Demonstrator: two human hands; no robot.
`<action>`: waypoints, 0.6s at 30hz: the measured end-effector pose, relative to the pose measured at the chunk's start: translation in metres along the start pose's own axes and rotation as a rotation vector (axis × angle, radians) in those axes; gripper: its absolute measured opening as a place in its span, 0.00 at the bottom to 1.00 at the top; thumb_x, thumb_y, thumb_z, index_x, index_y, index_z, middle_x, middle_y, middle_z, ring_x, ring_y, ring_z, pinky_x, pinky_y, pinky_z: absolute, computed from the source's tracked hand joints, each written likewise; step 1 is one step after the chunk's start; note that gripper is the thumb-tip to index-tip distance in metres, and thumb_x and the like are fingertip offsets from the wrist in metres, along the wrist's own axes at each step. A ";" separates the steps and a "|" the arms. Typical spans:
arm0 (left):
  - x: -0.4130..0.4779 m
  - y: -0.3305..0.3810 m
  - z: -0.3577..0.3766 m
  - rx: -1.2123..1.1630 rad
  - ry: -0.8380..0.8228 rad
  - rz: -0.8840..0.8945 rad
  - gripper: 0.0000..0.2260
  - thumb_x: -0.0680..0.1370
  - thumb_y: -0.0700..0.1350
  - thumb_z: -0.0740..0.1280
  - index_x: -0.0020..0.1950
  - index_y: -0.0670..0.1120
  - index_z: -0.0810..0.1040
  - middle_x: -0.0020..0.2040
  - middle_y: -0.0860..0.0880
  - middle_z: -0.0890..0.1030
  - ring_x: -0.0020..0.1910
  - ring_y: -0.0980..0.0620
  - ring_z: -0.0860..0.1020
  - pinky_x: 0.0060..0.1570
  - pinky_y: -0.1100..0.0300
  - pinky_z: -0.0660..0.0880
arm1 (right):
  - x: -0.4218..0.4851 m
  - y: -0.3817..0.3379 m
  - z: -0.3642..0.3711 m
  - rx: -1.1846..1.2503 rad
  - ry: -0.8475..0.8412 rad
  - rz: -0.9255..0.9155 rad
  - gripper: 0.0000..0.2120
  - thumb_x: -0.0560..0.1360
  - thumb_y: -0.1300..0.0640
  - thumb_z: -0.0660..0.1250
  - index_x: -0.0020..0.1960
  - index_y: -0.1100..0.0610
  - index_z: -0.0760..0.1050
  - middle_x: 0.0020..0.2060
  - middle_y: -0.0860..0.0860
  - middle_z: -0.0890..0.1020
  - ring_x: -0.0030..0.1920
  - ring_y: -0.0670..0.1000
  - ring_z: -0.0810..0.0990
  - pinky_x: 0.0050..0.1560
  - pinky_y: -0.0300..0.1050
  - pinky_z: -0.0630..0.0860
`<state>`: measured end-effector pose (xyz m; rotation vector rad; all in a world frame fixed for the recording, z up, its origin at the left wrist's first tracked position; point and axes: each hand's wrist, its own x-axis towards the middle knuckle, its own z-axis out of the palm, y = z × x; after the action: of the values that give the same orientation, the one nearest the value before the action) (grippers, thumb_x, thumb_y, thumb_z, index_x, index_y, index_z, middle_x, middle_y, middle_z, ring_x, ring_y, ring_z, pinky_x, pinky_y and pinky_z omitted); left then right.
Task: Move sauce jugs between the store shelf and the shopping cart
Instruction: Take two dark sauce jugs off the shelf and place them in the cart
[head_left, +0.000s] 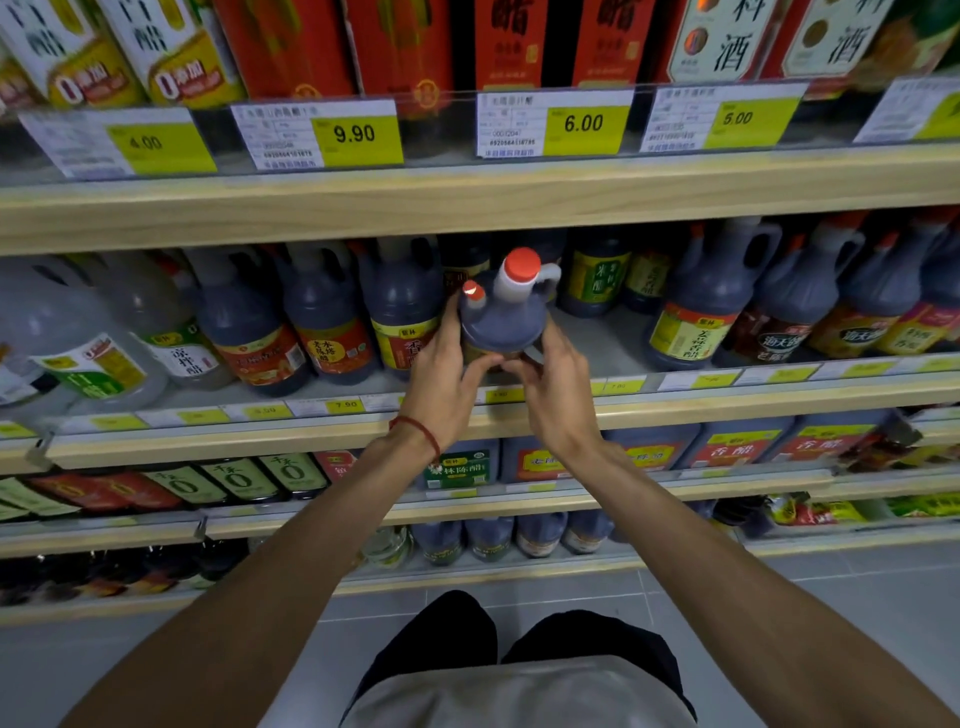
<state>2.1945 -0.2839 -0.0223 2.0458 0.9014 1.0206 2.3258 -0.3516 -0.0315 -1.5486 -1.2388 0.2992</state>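
Our fingers (451, 325) curl round the base of a dark sauce jug (506, 317) with a red cap (522, 263). Our left hand (441, 379) and right hand (556, 387) grip either side. The jug stands upright at the front of the middle shelf (727, 402), in a gap between other jugs (400, 306).

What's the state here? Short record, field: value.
jug: dark, red cap, upright, at the front of the shelf
left hand: fingers curled round the jug's left side
right hand: fingers curled round its lower right side
jug base: hidden by both hands; resting or lifted, cannot tell
shelf: middle tier; bare patch just right of the jug
other jugs: rows on both sides
cart: not in view
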 end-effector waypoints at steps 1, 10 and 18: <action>0.003 -0.003 0.001 0.007 -0.012 -0.008 0.34 0.79 0.40 0.71 0.81 0.43 0.57 0.73 0.44 0.74 0.72 0.49 0.73 0.70 0.60 0.70 | 0.001 0.002 0.000 -0.009 -0.004 0.003 0.32 0.76 0.74 0.68 0.77 0.57 0.68 0.65 0.52 0.82 0.63 0.45 0.80 0.59 0.36 0.79; 0.018 -0.016 0.005 0.071 -0.067 -0.045 0.36 0.80 0.39 0.68 0.83 0.45 0.51 0.75 0.45 0.73 0.73 0.46 0.72 0.71 0.50 0.71 | 0.010 0.015 0.005 -0.077 -0.005 0.038 0.32 0.78 0.69 0.70 0.78 0.55 0.67 0.62 0.53 0.84 0.62 0.52 0.82 0.58 0.49 0.81; 0.025 -0.026 0.003 0.120 0.048 -0.066 0.33 0.77 0.65 0.66 0.77 0.51 0.67 0.53 0.42 0.85 0.55 0.43 0.84 0.56 0.45 0.81 | 0.023 0.019 0.006 -0.087 -0.102 0.140 0.30 0.80 0.63 0.70 0.79 0.54 0.65 0.59 0.54 0.86 0.61 0.56 0.84 0.59 0.58 0.81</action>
<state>2.2017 -0.2504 -0.0349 2.0832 1.0709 1.0050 2.3411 -0.3273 -0.0409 -1.7170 -1.2374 0.4243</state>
